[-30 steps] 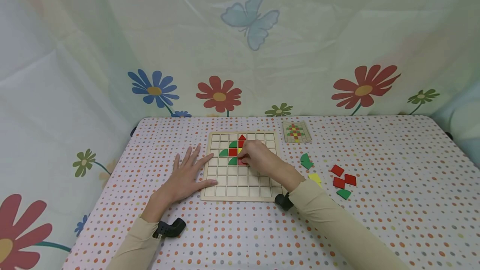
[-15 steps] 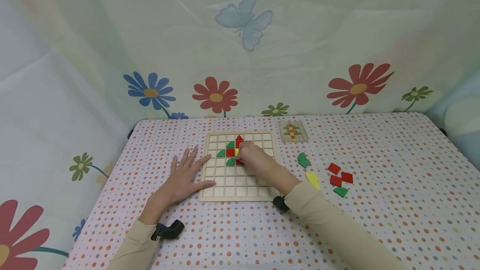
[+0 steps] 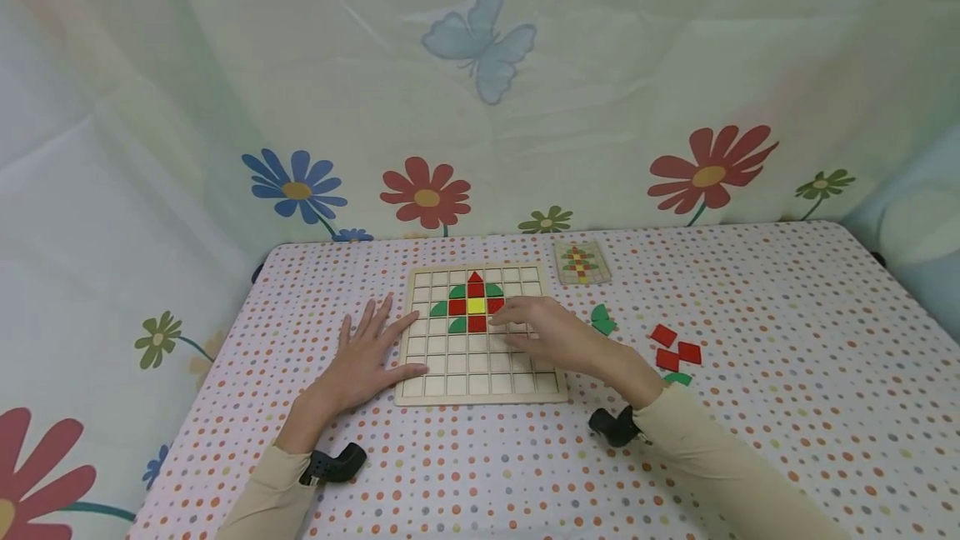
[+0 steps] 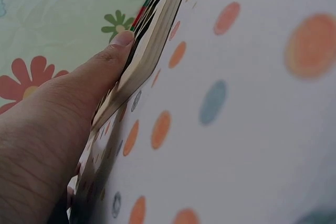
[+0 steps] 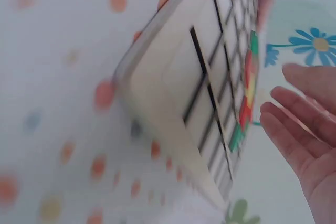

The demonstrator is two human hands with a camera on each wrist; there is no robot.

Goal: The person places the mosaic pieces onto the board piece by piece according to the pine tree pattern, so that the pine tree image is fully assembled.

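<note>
A wooden grid board [image 3: 450, 386] lies on the table with coloured tiles set in its upper middle. Around a yellow square [image 3: 476, 306] sit red squares, among them one below it [image 3: 477, 324], with a red triangle [image 3: 475, 277] at the top and green quarter-rounds [image 3: 438, 309] at the sides. My left hand [image 3: 363, 365] rests with spread fingers at the board's left edge; its thumb [image 4: 105, 64] touches the rim in the left wrist view. Above the board's right half hovers my right hand [image 3: 558, 336], fingers loosely bent and holding nothing in the right wrist view.
A pattern card [image 3: 582, 265] with a tree-like design lies beyond the board's right corner. Loose green pieces [image 3: 602, 321] and red squares [image 3: 689, 352] are spread to the right. Another green piece [image 3: 678, 378] is partly covered by the right sleeve [image 3: 720, 448].
My right hand has drawn back to the right from the tiles and its fingers have loosened. The red square under the yellow one is uncovered. The loose yellow pieces are now hidden. My left hand stays put.
</note>
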